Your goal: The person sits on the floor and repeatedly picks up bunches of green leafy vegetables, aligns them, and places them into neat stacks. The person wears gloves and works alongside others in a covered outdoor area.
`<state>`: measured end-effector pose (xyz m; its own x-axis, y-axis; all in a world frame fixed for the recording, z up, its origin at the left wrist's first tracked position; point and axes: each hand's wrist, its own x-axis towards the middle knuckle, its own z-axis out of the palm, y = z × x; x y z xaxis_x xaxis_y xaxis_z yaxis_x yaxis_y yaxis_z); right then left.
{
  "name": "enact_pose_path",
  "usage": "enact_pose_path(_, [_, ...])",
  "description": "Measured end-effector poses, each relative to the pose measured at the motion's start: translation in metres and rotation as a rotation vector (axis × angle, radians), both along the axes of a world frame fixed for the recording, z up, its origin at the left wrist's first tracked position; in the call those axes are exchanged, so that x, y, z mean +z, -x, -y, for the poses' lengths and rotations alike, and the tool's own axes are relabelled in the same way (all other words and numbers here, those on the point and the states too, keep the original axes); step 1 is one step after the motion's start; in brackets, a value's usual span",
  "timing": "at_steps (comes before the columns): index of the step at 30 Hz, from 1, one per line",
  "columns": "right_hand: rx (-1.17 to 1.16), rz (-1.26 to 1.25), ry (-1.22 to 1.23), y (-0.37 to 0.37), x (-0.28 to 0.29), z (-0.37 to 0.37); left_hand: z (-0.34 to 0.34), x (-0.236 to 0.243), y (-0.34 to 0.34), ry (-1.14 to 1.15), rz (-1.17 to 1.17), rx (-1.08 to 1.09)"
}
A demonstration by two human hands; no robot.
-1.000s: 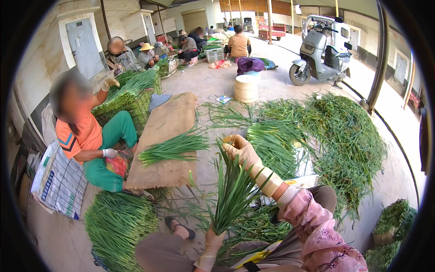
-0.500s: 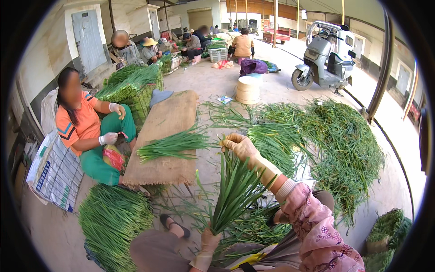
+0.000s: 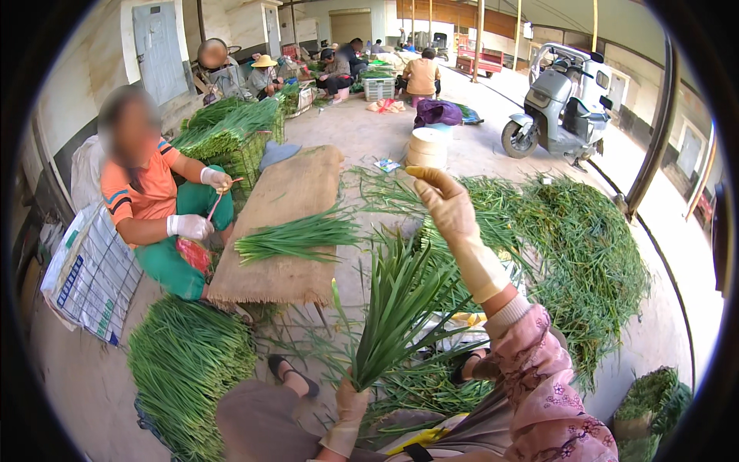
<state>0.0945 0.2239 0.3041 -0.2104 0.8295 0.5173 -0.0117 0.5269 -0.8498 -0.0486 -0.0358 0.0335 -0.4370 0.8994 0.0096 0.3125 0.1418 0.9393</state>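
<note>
In my gloved left hand [image 3: 352,406], low in the middle, a bunch of green chives [image 3: 389,319] is gripped by its base, the long flat leaves fanning upward. My gloved right hand [image 3: 450,212] is raised above and to the right of the bunch, clear of its leaf tips. Its forefinger stretches to the left and the thumb lies below it; I see nothing in its fingers. Under my hands, loose chives [image 3: 431,389] lie on the floor between my feet. Another bunch of chives [image 3: 296,233] rests on the cloth-covered bench [image 3: 289,185] ahead to the left.
A co-worker in an orange shirt [image 3: 146,196] sits at the left, holding a thin pink strip [image 3: 218,199] in gloved hands. Chive heaps lie at near left [image 3: 192,369] and right [image 3: 585,262]. Beyond stand a cream bucket [image 3: 427,148] and a grey scooter [image 3: 558,108]. More people sit farther back.
My right hand has risen off the leaf tips, and its forefinger has stretched out. The left hand keeps its hold on the chives. The co-worker's hands now stretch a pink strip.
</note>
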Motion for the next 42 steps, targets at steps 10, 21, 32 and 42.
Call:
enact_pose_path(10, [0.202, 0.593, 0.487, 0.015, -0.038, 0.028, -0.005, -0.014, -0.003, -0.042, -0.025, 0.055])
enact_pose_path(21, [0.193, 0.429, 0.140, 0.034, -0.098, 0.030, -0.003, -0.007, -0.002, -0.010, -0.085, 0.068])
enact_pose_path(32, [0.295, 0.069, 0.460, 0.032, -0.069, 0.025, -0.003, -0.007, -0.005, -0.028, -0.061, 0.032])
enact_pose_path(42, [0.541, 0.587, 0.503, 0.053, -0.062, 0.093, -0.005, -0.028, -0.002, -0.071, -0.140, 0.064])
